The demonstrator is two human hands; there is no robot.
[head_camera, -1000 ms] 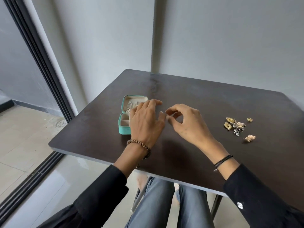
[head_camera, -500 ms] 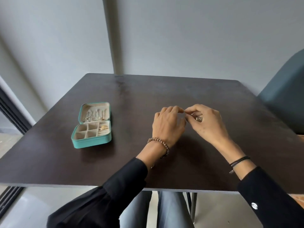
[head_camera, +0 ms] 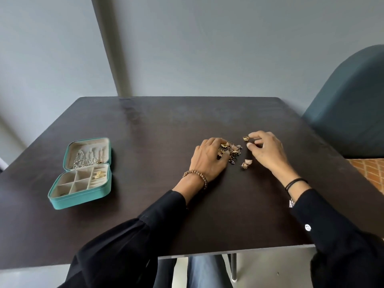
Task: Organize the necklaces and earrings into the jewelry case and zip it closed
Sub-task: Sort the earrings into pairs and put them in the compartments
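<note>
Both hands are working over the loose jewelry on the table [head_camera: 207, 215]. Left hand [head_camera: 209, 157] is curling its fingers and thumb over the earring cluster [head_camera: 231, 150] and is gripping part of it. Right hand [head_camera: 267, 151] is arching with its fingers bent; its index fingertip is touching a small gold earring [head_camera: 246, 138] just beyond the cluster. Whether thumb and index are actually pinching that piece cannot be told. A fan-shaped earring [head_camera: 247, 163] is lying apart, between the two wrists and nearer the right one.

Handling, as a judgement: these pieces are looking light, rigid and small, with hooks and dangling beads that are likely tangling with one another. Pinching one earring by its solid body, rather than by a bead strand or post, is advisable; lifting slowly is letting snagged neighbours drop free.

The jewelry case [head_camera: 83, 190] is sitting open, well to the outside of the left hand. Necklaces [head_camera: 83, 160] are already hanging in its raised lid, and one gold piece is lying in a compartment on the hand-facing side; the square compartments are looking unfilled.

Nothing is standing between the hands and the case. A blue chair [head_camera: 351, 109] is standing beyond the right hand, off the table. The left wrist is wearing a beaded bracelet [head_camera: 195, 175].
</note>
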